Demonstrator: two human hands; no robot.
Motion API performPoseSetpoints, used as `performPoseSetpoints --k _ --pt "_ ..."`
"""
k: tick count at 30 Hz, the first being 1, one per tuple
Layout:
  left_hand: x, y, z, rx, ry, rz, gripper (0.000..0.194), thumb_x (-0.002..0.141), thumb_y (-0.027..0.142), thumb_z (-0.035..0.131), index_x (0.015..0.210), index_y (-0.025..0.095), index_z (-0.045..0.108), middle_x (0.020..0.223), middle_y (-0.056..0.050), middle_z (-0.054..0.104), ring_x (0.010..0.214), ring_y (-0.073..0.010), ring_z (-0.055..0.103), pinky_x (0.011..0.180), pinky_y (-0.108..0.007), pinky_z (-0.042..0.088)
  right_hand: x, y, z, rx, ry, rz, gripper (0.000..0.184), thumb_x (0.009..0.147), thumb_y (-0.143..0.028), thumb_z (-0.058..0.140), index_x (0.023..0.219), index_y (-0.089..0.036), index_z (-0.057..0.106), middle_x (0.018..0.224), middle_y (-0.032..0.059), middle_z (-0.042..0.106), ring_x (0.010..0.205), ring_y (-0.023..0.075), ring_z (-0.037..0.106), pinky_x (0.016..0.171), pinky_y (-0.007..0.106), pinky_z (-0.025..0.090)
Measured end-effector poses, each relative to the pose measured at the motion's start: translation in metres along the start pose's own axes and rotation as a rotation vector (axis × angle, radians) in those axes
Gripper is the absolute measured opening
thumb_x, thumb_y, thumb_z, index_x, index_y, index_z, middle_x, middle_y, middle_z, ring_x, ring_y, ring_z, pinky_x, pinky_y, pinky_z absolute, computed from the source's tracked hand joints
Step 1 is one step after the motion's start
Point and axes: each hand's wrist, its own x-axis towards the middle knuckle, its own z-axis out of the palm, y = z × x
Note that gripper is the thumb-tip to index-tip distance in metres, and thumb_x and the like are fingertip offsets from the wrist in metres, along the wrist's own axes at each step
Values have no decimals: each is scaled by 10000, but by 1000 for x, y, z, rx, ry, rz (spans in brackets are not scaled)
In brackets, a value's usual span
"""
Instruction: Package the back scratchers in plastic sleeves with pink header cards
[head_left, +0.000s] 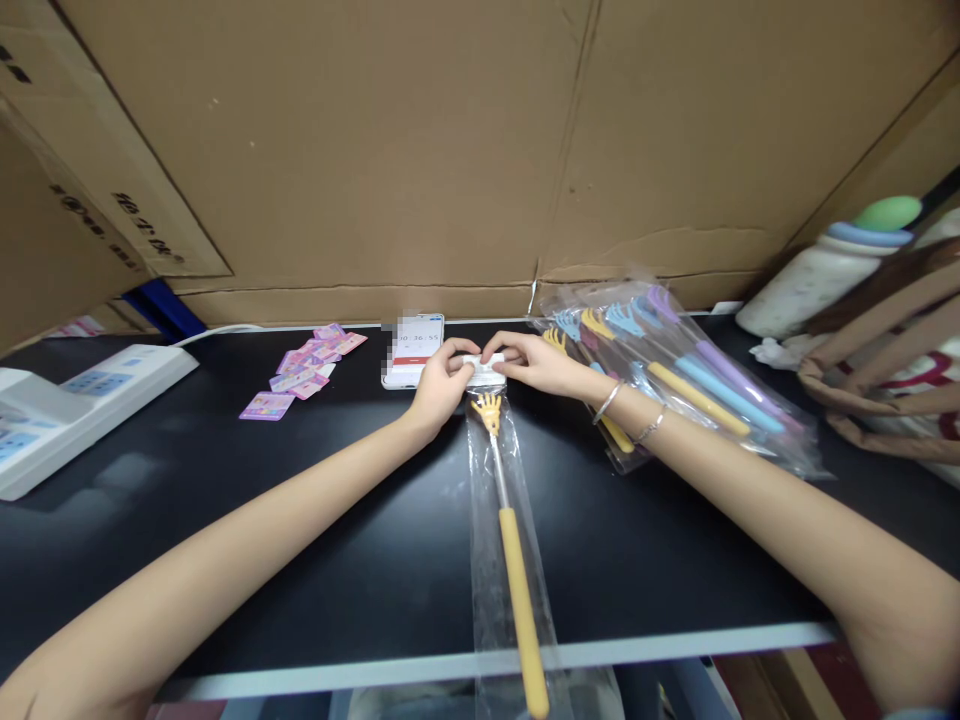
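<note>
A yellow back scratcher [517, 590] with a hand-shaped head lies inside a long clear plastic bag [486, 560], its handle reaching past the table's front edge. At the bag's far end is a small white strip [489, 380]. My left hand [444, 383] pinches the strip's left side between thumb and fingers. From the other side, my right hand [531, 362] pinches its right part, with the fingertips of both hands almost meeting. Whether the strip is part of the bag I cannot tell.
Several bagged back scratchers [675, 375] lie at the right, near a white bottle [814, 280] and a bag with brown handles [862, 370]. A phone [420, 340] showing a timer stands behind my left hand. Small pink-purple cards [304, 368] and a white power strip [97, 400] are left.
</note>
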Motion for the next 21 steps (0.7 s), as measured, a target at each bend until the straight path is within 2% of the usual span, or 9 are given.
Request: performPoseSetpoints --k 7,12,21 --pt "-1 1 0 -3 -6 -5 206 672 89 480 858 178 485 746 17 581 669 -113 583 622 -212 438 0 0 -1 -32 3 28 151 794 -189 514 932 -145 555 652 -35 552 535 72 466 559 201 349" --pt "-1 -2 -1 -22 -22 19 202 680 105 501 868 173 471 760 17 573 676 -101 580 623 -199 434 1 5 0 -37 21 21 148 791 -182 522 931 -145 553 595 -63 478 492 53 383 517 186 292" --pt "0 -3 -1 -68 -10 -6 233 705 90 510 913 172 442 765 23 577 651 -84 574 630 -194 423 2 11 0 -29 22 3 148 799 -179 520 944 -155 539 618 -58 484 510 54 396 524 183 298"
